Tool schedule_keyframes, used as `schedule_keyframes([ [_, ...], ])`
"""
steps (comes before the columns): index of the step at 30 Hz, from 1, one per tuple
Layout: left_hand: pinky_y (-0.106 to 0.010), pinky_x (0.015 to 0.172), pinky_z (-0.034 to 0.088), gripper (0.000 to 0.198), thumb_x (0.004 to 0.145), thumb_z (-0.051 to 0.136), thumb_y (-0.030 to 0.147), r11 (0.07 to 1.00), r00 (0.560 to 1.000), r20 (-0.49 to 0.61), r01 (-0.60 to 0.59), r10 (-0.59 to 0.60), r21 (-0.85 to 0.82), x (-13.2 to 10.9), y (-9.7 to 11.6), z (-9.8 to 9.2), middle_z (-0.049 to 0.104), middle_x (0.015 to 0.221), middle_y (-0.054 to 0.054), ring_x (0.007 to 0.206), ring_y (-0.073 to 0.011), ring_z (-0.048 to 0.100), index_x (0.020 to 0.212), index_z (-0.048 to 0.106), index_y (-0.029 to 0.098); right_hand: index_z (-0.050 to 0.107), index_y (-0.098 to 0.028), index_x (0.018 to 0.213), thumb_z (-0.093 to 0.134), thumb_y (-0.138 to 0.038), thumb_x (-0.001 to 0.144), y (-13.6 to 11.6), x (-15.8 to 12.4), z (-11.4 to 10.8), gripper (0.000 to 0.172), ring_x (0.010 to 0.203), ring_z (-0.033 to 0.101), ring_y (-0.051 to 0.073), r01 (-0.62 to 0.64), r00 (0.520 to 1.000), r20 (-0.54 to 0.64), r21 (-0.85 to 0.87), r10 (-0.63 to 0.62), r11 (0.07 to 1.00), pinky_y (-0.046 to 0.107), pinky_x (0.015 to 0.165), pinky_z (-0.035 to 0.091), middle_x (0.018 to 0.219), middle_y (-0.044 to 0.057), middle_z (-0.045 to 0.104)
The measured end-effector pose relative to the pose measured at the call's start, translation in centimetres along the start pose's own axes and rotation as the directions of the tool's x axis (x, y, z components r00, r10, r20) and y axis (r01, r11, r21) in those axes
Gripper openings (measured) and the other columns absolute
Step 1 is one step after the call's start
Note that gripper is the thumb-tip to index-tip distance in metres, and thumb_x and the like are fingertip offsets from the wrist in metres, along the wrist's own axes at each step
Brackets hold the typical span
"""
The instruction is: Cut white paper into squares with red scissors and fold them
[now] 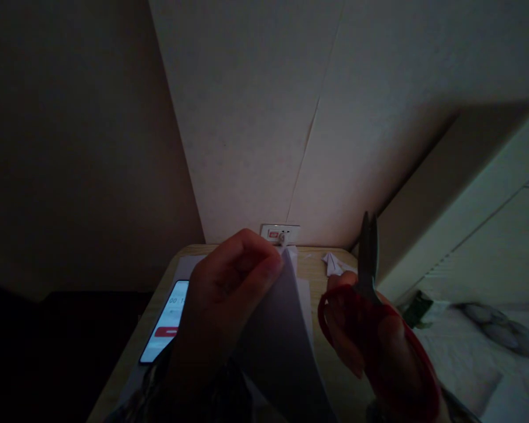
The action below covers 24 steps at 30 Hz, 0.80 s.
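My left hand [231, 291] pinches the top corner of a sheet of paper [277, 341] between thumb and fingers. The paper hangs down towards me, its lower end out of view. In my right hand [388, 346] is a pair of scissors [368, 258] with red handles, my fingers through the loops. Their blades point up, only slightly apart, to the right of the paper and not touching it. A lit phone [167, 329] lies on the small wooden table [127, 352], partly hidden behind my left hand and wrist.
Folded or cut paper pieces [332, 264] lie at the table's back right. A wall socket [280, 234] with something plugged in sits just behind the table. White bedding [458, 352] with a green packet [418, 308] is to the right. The room is dim.
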<state>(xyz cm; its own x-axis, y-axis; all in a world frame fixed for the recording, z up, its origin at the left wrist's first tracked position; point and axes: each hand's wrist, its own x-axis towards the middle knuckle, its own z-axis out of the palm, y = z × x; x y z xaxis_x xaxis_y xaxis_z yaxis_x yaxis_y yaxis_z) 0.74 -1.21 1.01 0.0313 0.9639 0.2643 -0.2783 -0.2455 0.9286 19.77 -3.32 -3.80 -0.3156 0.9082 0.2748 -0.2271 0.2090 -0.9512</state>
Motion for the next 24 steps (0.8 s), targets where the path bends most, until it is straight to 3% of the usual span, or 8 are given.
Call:
schedule_keyframes([
  [5, -0.020, 0.042, 0.036, 0.017, 0.085, 0.065, 0.022, 0.991, 0.994, -0.016, -0.102, 0.104, 0.091, 0.2, 0.2, 0.2, 0.056, 0.056, 0.006, 0.049, -0.0098, 0.050, 0.069, 0.060, 0.024, 0.058, -0.028, 0.088, 0.048, -0.076, 0.087, -0.5, 0.1, 0.3, 0.049, 0.039, 0.029, 0.012, -0.060, 0.998, 0.021, -0.027, 0.061, 0.998, 0.025, 0.035, 0.020, 0.050, -0.005, 0.044],
  [10, -0.020, 0.044, 0.038, 0.017, 0.085, 0.064, 0.019, 0.984, 0.991, -0.022, -0.131, 0.134, 0.120, 0.4, 0.2, 0.2, 0.057, 0.057, 0.007, 0.050, -0.0098, 0.052, 0.069, 0.061, 0.024, 0.054, -0.027, 0.074, 0.059, -0.073, 0.082, -0.9, 0.3, 1.9, 0.047, 0.040, 0.024, 0.010, -0.046, 0.998, -0.045, 0.014, 0.047, 0.999, 0.024, 0.034, 0.020, 0.049, -0.006, 0.041],
  [16, -0.016, 0.048, 0.041, 0.017, 0.087, 0.065, 0.019, 0.980, 0.987, -0.013, -0.158, 0.161, 0.121, 0.4, 0.1, 0.2, 0.059, 0.061, 0.007, 0.055, -0.0080, 0.055, 0.071, 0.062, 0.024, 0.055, -0.026, 0.078, 0.057, -0.081, 0.076, -0.8, 0.5, 2.2, 0.055, 0.042, 0.031, 0.011, -0.191, 0.978, 0.085, -0.016, 0.191, 0.982, 0.025, 0.038, 0.028, 0.052, -0.005, 0.044],
  [21, -0.018, 0.048, 0.042, 0.018, 0.087, 0.063, 0.016, 0.962, 0.979, -0.044, -0.185, 0.197, 0.200, 0.5, 0.2, 0.3, 0.059, 0.061, 0.007, 0.056, -0.0091, 0.056, 0.071, 0.061, 0.024, 0.057, -0.029, 0.085, 0.061, -0.080, 0.074, -0.2, 0.5, 2.4, 0.053, 0.037, 0.025, 0.009, -0.153, 0.988, 0.015, 0.036, 0.153, 0.988, 0.022, 0.034, 0.025, 0.051, -0.007, 0.042],
  [24, -0.017, 0.048, 0.042, 0.017, 0.089, 0.062, 0.017, 0.958, 0.976, -0.049, -0.199, 0.213, 0.208, 0.5, 0.1, 0.3, 0.058, 0.062, 0.007, 0.056, -0.0085, 0.055, 0.073, 0.060, 0.024, 0.057, -0.030, 0.083, 0.057, -0.082, 0.074, 0.1, 0.5, 2.6, 0.053, 0.041, 0.035, 0.012, -0.128, 0.992, -0.011, -0.017, 0.128, 0.992, 0.024, 0.038, 0.033, 0.053, -0.005, 0.047],
])
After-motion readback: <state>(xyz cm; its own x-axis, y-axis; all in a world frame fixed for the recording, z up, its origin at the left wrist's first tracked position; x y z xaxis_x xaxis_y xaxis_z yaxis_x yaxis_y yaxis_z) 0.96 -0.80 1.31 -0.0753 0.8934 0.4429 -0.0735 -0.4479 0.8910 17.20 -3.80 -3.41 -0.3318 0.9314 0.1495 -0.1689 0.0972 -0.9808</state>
